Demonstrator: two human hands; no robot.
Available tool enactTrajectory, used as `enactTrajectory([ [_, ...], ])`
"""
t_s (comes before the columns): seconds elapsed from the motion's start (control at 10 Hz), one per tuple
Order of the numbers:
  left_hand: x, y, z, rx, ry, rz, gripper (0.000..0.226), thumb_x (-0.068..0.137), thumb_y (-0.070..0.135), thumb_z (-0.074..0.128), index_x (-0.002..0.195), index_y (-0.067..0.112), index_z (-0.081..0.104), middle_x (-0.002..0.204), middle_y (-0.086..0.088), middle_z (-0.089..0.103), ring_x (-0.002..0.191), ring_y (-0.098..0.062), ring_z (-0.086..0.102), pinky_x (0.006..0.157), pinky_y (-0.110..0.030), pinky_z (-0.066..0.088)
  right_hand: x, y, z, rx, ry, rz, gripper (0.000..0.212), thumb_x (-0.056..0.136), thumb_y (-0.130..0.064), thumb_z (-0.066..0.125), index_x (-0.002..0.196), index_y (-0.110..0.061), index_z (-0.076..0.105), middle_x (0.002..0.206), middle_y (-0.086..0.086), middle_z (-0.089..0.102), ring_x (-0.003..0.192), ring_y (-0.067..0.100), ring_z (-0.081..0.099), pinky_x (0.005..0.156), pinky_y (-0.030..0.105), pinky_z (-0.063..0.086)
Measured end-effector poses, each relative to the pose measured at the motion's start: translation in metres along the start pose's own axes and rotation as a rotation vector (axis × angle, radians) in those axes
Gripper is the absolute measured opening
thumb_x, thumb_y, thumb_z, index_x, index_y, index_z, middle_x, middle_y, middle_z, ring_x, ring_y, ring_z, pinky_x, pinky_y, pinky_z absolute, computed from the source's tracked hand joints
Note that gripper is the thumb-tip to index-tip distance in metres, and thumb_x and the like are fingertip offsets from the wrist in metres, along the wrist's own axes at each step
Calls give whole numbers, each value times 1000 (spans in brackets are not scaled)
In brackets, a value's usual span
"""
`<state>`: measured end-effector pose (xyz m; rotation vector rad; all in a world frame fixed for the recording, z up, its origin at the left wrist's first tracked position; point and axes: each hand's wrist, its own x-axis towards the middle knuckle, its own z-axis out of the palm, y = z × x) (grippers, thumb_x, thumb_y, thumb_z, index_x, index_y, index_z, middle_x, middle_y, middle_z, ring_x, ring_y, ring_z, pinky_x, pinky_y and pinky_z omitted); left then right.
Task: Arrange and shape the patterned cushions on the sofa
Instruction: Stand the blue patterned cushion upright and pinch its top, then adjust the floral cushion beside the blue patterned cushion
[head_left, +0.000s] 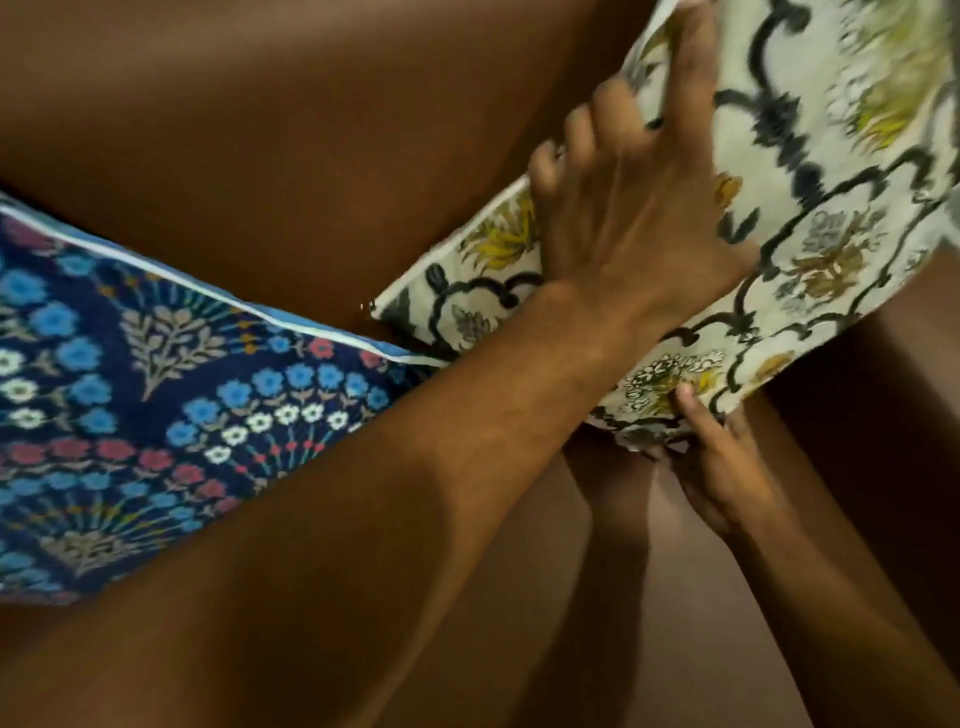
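A cream cushion (810, 218) with black trellis lines and yellow flowers leans tilted against the brown sofa back at the upper right. My left hand (634, 208) lies across its face; the fingers curl over its left edge and the thumb points up along the fabric. My right hand (722, 467) pinches the cushion's lower corner, thumb on the front and fingers underneath. To the left, a navy cushion (156, 405) with blue, white and red flowers and pale piping lies partly under my left forearm. Its right corner touches the cream cushion's lower left corner.
The brown sofa back (260, 130) fills the upper left. The brown seat (597, 597) shows between my forearms, and more brown upholstery (893, 415) sits at the right, below the cream cushion.
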<state>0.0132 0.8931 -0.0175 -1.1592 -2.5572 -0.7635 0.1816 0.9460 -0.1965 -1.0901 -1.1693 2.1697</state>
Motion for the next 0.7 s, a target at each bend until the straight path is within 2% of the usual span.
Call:
enactTrajectory([
  [0.1,10,-3,-4,32,29,18,133,52,82,78,162,23,30,138,-9,55,121,-25,56,100,-47,47,3,4,11,27,1,12,81,77,-37,79,148,-30,40,145,4,59,127,31,60,91,60,53],
  [0.2,0,-13,0,80,-31,23,134,62,88,66,166,22,14,144,-10,48,124,-25,52,103,-46,44,7,9,16,67,30,59,72,84,-31,69,149,-28,38,145,4,59,129,33,58,95,62,51],
  [0.3,-12,-18,0,34,-8,20,132,61,88,66,165,20,20,143,-15,50,121,-28,54,100,-45,45,4,14,14,49,23,85,71,84,-38,70,148,-26,42,143,5,60,127,34,59,97,57,52],
  [0.4,-17,-25,-2,44,-11,20,132,61,88,63,165,18,21,146,-19,49,126,-31,54,103,-48,44,-2,18,16,12,50,129,71,80,-47,72,144,-32,46,139,-1,64,126,28,62,95,50,54],
  [0.5,-27,-31,-6,70,-29,13,133,63,85,68,166,18,18,159,-20,38,144,-34,41,117,-58,35,-8,14,25,-45,109,125,63,83,-47,71,140,-35,50,136,-5,65,123,24,63,99,52,51],
  [0.6,-46,-31,-12,85,-102,-16,127,70,83,67,166,21,11,166,-18,26,153,-35,28,123,-63,22,-25,3,33,-188,202,167,69,81,-49,72,141,-26,48,135,0,62,120,24,61,97,51,51],
  [0.7,-63,-46,-30,129,-105,-38,123,74,84,62,166,19,10,168,-19,23,154,-36,25,125,-62,18,-95,-7,34,-475,81,203,72,72,-52,79,133,-23,54,123,0,67,101,13,66,85,40,58],
])
